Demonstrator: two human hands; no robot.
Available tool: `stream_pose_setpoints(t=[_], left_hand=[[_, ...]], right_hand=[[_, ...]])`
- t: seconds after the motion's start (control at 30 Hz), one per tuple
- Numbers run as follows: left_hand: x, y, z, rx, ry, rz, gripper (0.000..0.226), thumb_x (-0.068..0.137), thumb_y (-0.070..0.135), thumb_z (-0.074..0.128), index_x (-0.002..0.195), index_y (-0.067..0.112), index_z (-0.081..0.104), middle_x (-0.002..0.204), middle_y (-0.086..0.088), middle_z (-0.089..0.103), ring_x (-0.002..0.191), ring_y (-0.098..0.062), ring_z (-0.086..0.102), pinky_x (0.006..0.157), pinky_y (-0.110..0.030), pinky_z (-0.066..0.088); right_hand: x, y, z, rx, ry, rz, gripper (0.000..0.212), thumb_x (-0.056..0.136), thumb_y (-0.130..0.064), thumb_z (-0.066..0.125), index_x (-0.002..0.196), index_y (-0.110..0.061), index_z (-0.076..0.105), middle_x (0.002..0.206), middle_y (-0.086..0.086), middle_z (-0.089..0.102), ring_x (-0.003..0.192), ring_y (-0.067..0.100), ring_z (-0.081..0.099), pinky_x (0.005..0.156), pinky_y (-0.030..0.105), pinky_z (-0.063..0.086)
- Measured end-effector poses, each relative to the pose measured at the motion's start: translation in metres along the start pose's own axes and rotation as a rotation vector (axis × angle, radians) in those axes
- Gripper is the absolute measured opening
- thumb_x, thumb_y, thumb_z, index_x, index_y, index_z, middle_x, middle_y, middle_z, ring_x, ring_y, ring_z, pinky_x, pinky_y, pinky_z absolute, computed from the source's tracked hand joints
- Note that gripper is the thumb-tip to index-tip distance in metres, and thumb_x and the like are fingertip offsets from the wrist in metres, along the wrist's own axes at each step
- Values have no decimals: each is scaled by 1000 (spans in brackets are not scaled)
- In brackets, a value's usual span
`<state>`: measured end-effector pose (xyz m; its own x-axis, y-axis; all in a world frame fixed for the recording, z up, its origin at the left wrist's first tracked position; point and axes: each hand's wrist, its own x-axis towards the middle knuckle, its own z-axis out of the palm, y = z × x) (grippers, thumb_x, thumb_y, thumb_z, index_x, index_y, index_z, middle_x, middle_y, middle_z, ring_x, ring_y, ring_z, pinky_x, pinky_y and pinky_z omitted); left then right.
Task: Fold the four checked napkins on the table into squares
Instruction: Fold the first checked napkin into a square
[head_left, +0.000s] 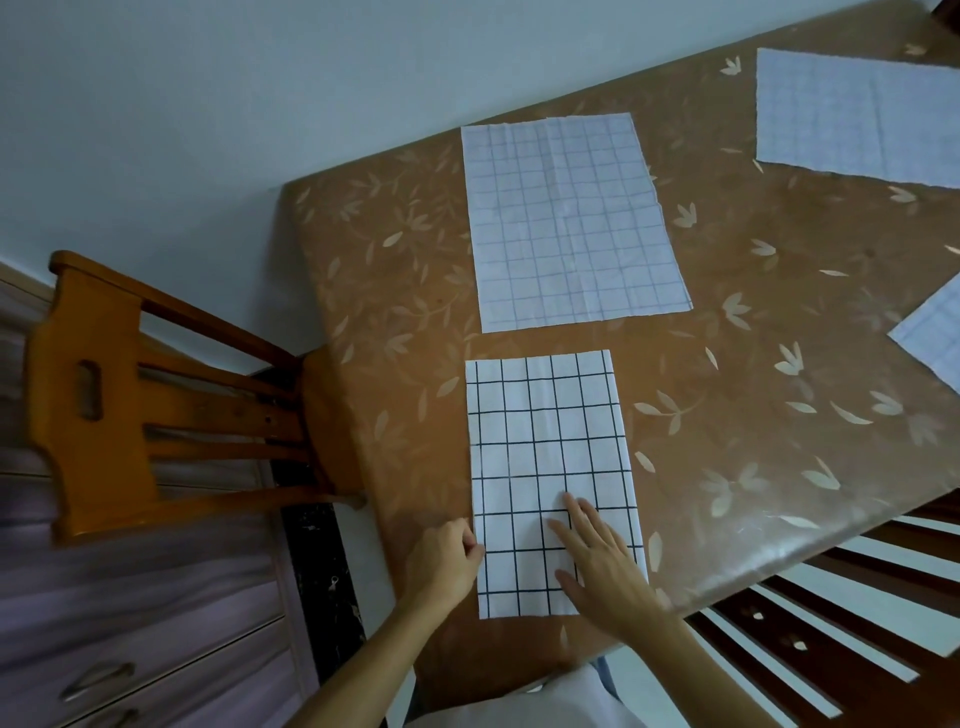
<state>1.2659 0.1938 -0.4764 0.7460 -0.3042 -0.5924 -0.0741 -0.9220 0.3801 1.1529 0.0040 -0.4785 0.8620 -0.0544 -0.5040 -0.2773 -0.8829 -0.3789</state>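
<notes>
Nearest, at the near edge of the brown leaf-patterned worktop, the person's left grip is curling its fingers onto the left edge of the white cloth napkin with bold black checks, apparently pinching it. The right grip is lying flat on that napkin's near half, fingers straight and spread, pressing down. The cloth is looking already halved into a long strip, so the cross fold is probably in hand. To do it well, the near end should be rising to meet the far edge, grid lines matching, the flat palm then sweeping the crease. Beyond, a paler checked napkin is lying open; farther right, a third napkin and a fourth napkin are waiting, cropped by the frame.
</notes>
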Motion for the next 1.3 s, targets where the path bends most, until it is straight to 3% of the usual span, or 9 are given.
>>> stream_pose_setpoints(t=[0.6, 0.77, 0.83, 0.9, 1.0, 1.07, 1.13, 1.2, 1.3], left_hand=[[-8, 14, 2, -7, 85, -23, 19, 96, 29, 63, 79, 24, 54, 69, 10, 58, 55, -5, 52, 45, -13, 28], [-10, 12, 7, 128, 153, 7, 19, 94, 37, 64, 100, 21, 57, 92, 6, 63, 73, -6, 58, 54, -15, 41], [-9, 8, 14, 283, 224, 129, 39, 84, 27, 77, 114, 19, 54, 108, -2, 58, 87, -14, 60, 65, -22, 53], [-10, 3, 26, 382, 276, 387, 65, 64, 4, 86, 121, 15, 57, 118, -11, 57, 100, -24, 62, 76, -30, 59], [-19, 8, 42, 403, 253, 678, 58, 67, 6, 82, 121, 16, 64, 128, -12, 59, 118, -26, 60, 95, -33, 56], [-27, 18, 51, 366, 230, 686, 49, 75, 16, 79, 122, 19, 65, 130, -9, 58, 121, -24, 58, 98, -34, 54], [-29, 27, 57, 313, 216, 602, 44, 81, 19, 76, 123, 21, 64, 133, -7, 56, 124, -22, 54, 100, -34, 53], [-26, 33, 58, 268, 210, 499, 37, 88, 21, 69, 124, 21, 63, 138, -7, 51, 127, -23, 50, 102, -35, 51], [-21, 34, 59, 253, 221, 421, 30, 92, 22, 65, 122, 21, 63, 139, -8, 51, 127, -25, 51, 101, -37, 51]], right_hand=[[0, 9, -3, -14, -4, -57, 62, 100, -35, 47, 155, -27, 20, 166, 3, -11, 153, 24, -12, 120, 35, 0], [0, 15, -4, -18, -31, -90, 62, 100, -35, 48, 155, -28, 20, 166, 3, -13, 153, 23, -12, 123, 37, 6], [0, 21, -4, -22, -40, -110, 63, 100, -30, 48, 156, -27, 20, 166, 3, -12, 153, 22, -12, 124, 39, 11], [-2, 26, -6, -8, -37, -133, 62, 99, -23, 49, 156, -25, 22, 166, 2, -10, 153, 21, -10, 124, 39, 13], [-8, 31, -10, 73, 76, -168, 58, 96, -10, 51, 150, -20, 36, 166, 5, 8, 154, 23, 4, 119, 38, 18], [-14, 36, -9, 158, 254, -91, 52, 90, -3, 57, 140, -15, 50, 158, 11, 35, 147, 29, 30, 113, 42, 30], [-19, 45, -8, 221, 418, 79, 45, 86, -2, 62, 130, -11, 55, 136, 14, 56, 123, 33, 53, 101, 47, 49], [-24, 54, -9, 297, 452, 260, 40, 87, -7, 63, 126, -9, 52, 114, 11, 60, 101, 29, 56, 85, 47, 54], [-31, 64, -11, 482, 304, 386, 39, 93, -14, 58, 130, -10, 47, 110, 3, 58, 98, 20, 55, 82, 35, 52]])
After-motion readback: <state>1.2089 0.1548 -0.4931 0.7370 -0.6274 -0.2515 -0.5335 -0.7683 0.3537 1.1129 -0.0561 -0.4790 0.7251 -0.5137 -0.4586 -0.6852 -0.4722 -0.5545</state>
